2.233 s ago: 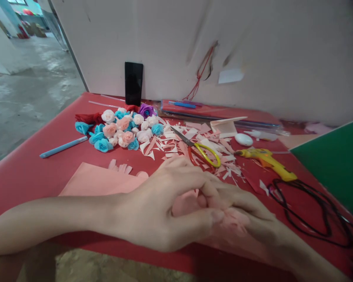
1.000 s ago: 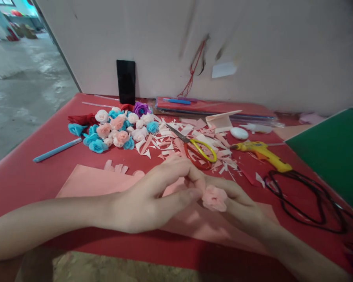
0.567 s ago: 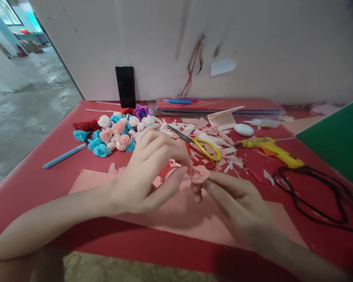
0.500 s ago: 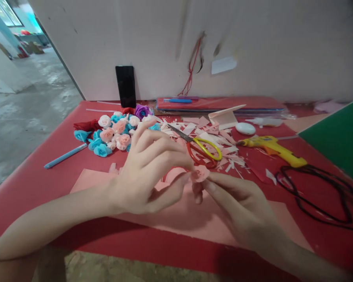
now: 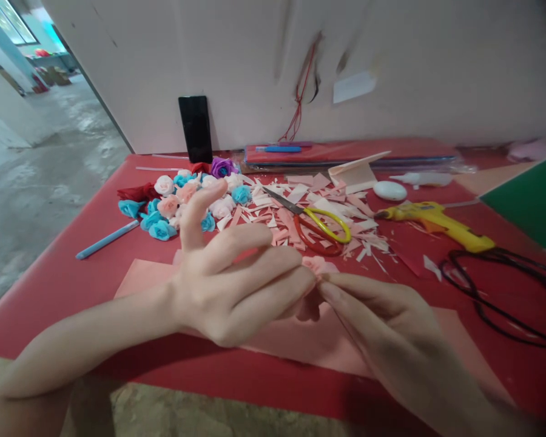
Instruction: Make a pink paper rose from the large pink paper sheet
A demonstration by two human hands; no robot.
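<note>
A small pink paper flower (image 5: pixel 315 263) is between my hands, partly hidden behind my left fingers. My right hand (image 5: pixel 391 321) pinches its edge between thumb and index finger. Folded across the front of the flower, my left hand (image 5: pixel 232 285) has its fingertips pressed to the petals, with its little finger raised. Under both hands lies a pink paper sheet (image 5: pixel 295 346). Just beyond them are scissors (image 5: pixel 325 226) with one yellow and one red handle, resting on pink and white paper scraps (image 5: pixel 277 212).
Paper roses (image 5: pixel 166 206) in several colours cluster at the left, near a blue pen (image 5: pixel 107 240). A phone (image 5: pixel 195 128) leans on the wall. At right lie a yellow glue gun (image 5: pixel 441 223), its black cord (image 5: pixel 477 303), a white oval object (image 5: pixel 390 190) and a green board (image 5: pixel 532 200).
My left hand has turned and its fingers have closed in over the flower, covering more of it. The right hand keeps its pinch. The view has shifted slightly.
</note>
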